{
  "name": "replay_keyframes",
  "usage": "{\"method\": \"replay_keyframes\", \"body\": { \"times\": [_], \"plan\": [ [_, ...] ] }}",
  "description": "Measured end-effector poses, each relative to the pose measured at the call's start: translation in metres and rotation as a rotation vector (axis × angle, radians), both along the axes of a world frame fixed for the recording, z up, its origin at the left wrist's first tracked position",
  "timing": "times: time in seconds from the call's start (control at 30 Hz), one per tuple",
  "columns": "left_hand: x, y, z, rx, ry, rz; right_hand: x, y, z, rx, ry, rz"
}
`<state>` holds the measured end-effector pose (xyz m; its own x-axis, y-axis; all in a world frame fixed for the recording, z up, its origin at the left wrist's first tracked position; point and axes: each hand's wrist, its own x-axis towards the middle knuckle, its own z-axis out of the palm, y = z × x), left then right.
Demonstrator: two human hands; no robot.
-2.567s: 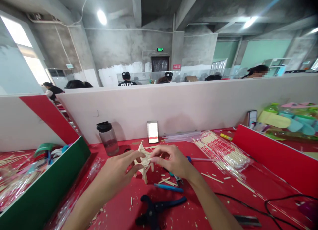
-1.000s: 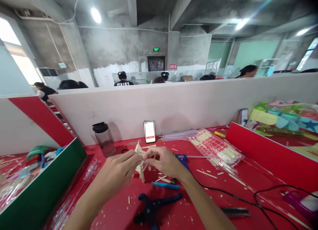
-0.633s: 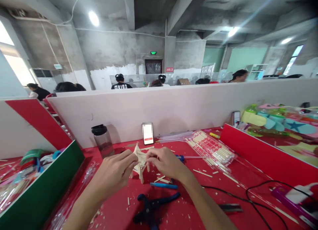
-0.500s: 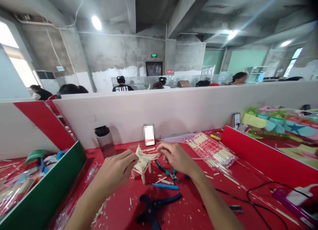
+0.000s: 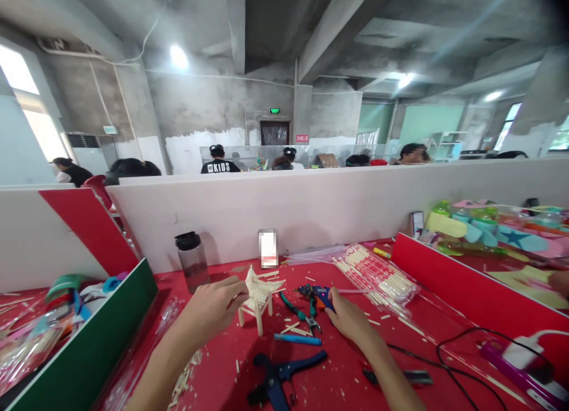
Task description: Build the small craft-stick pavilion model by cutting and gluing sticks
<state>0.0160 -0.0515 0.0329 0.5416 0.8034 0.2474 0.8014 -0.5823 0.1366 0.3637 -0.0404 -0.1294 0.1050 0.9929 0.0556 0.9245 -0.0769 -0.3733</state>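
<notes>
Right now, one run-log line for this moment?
left hand: holds stick model | right hand: on blue glue gun | green pliers: between, on red table

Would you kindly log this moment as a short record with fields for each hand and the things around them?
left hand: fingers on the stick model, which stands on the red table
right hand: reaching the blue glue gun; whether it grips it cannot be told
between hands: green pliers, blue pen
near edge: dark blue cutter
behind: bottle, phone against the partition
right: bagged sticks, black cable
</notes>
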Motion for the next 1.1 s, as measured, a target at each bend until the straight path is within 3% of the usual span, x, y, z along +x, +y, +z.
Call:
{"method": "replay_keyframes", "body": {
  "times": [0.33, 0.67, 0.83, 1.0, 1.1],
  "plan": [
    [0.005, 0.002, -0.004, 0.016, 0.006, 0.019, 0.02, 0.006, -0.001, 0.041, -0.021, -0.117],
    [0.006, 0.005, -0.009, 0.06, 0.017, -0.012, 0.011, 0.034, 0.003, 0.029, -0.056, -0.161],
    [0.002, 0.007, -0.01, 0.066, 0.011, -0.022, 0.008, 0.046, 0.018, 0.033, -0.089, -0.085],
    [0.004, 0.003, -0.005, 0.05, 0.021, -0.012, -0.026, 0.052, 0.023, 0.056, -0.077, 0.166],
    [0.004, 0.003, -0.004, 0.055, 0.012, -0.021, -0.044, 0.057, 0.019, 0.019, -0.079, 0.23]
  ]
}}
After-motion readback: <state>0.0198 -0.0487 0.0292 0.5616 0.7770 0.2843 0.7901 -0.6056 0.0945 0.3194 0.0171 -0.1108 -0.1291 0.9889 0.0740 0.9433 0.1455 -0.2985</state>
